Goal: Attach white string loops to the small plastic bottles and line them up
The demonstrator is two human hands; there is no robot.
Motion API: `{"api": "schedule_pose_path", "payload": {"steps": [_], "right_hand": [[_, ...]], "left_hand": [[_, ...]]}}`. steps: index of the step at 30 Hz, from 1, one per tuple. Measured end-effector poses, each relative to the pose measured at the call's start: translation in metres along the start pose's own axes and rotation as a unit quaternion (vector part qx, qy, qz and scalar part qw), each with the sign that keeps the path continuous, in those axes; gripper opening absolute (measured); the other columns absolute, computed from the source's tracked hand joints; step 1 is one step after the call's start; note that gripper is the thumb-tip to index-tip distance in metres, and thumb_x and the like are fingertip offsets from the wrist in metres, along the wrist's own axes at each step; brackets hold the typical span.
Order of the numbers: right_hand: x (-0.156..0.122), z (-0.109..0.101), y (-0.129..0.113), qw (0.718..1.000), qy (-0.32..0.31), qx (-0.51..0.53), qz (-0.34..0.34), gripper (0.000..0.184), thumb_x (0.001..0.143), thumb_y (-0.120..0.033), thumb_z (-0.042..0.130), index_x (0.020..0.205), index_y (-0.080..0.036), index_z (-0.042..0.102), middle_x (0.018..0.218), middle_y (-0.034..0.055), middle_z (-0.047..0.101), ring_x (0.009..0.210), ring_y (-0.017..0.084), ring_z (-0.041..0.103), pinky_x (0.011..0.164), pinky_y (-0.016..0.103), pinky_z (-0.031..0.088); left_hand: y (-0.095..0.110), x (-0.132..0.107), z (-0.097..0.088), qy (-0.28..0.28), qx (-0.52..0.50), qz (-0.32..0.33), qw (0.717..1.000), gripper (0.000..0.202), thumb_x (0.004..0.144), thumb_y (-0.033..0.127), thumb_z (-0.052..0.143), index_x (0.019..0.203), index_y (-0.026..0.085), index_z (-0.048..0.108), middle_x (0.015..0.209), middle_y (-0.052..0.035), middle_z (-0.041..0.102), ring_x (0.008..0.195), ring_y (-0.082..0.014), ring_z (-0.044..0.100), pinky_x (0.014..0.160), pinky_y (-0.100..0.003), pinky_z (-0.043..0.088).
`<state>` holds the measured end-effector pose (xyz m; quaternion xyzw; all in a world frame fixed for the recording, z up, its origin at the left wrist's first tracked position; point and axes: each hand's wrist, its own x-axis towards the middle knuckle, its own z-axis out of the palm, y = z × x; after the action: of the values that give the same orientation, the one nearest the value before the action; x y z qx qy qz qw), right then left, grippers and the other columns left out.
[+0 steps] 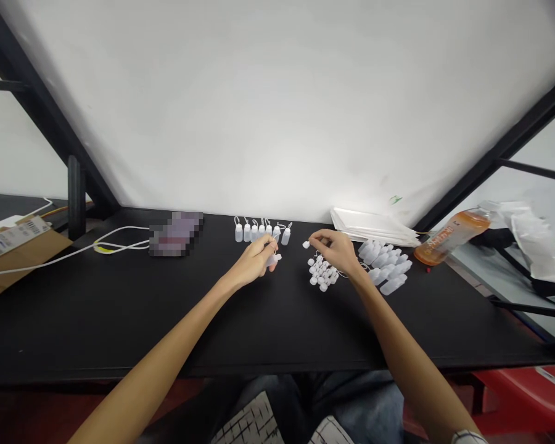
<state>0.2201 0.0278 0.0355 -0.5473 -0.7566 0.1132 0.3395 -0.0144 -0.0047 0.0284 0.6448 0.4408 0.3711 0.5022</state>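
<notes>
On the black table [120, 320], six upright plastic bottles [261, 232] stand far, while loose white caps [321, 274] and a larger heap of bottles [383, 265] lie right; the left hand [254, 262] grips a bottle [272, 259], and the right hand [335, 251] is just beside a lone cap [306, 244], its grip unclear.

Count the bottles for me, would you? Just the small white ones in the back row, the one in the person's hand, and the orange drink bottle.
Small white plastic bottles in the back row: 7
White plastic bottle in the left hand: 1
Orange drink bottle: 1
Total: 9
</notes>
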Motion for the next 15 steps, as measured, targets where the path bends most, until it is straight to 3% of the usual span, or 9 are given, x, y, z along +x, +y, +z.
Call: {"api": "schedule_pose_path", "payload": {"steps": [3,5,9,15], "right_hand": [[-0.005,0.007,-0.016,0.976,-0.017,0.216,-0.002,0.026,0.083,-0.041,0.061,0.082,-0.016,0.066,0.065,0.0021,0.064,0.054,0.014,0.057,0.052,0.026,0.041],[-0.01,0.014,-0.029,0.958,-0.032,0.286,-0.018,0.028,0.082,-0.044,0.064,0.082,-0.016,0.065,0.063,0.0017,0.063,0.054,0.014,0.058,0.052,0.026,0.043],[-0.019,0.029,-0.045,0.947,-0.068,0.313,-0.023,0.03,0.082,-0.046,0.067,0.082,-0.016,0.066,0.063,0.0019,0.063,0.058,0.014,0.061,0.051,0.025,0.043],[-0.022,0.033,-0.044,0.929,-0.105,0.355,-0.011,0.029,0.078,-0.044,0.072,0.081,-0.016,0.065,0.067,0.0031,0.065,0.06,0.015,0.064,0.046,0.023,0.044]], "left_hand": [[-0.002,0.0,0.002,0.011,-0.001,-0.004,1.0,0.026,0.095,0.045,0.039,0.084,0.021,0.043,0.051,0.0054,0.047,0.041,-0.0078,0.037,0.04,-0.016,0.028],[-0.003,0.001,0.005,0.016,-0.004,-0.007,1.0,0.026,0.095,0.045,0.04,0.084,0.021,0.042,0.049,0.0059,0.046,0.04,-0.0073,0.036,0.039,-0.015,0.027],[-0.007,0.002,0.01,0.028,-0.013,-0.005,1.0,0.03,0.094,0.049,0.042,0.083,0.021,0.042,0.052,0.0058,0.046,0.04,-0.0073,0.039,0.036,-0.015,0.026],[-0.009,0.003,0.009,0.026,0.011,-0.002,1.0,0.03,0.094,0.048,0.04,0.084,0.021,0.044,0.05,0.0052,0.048,0.038,-0.0073,0.039,0.036,-0.015,0.028]]}}
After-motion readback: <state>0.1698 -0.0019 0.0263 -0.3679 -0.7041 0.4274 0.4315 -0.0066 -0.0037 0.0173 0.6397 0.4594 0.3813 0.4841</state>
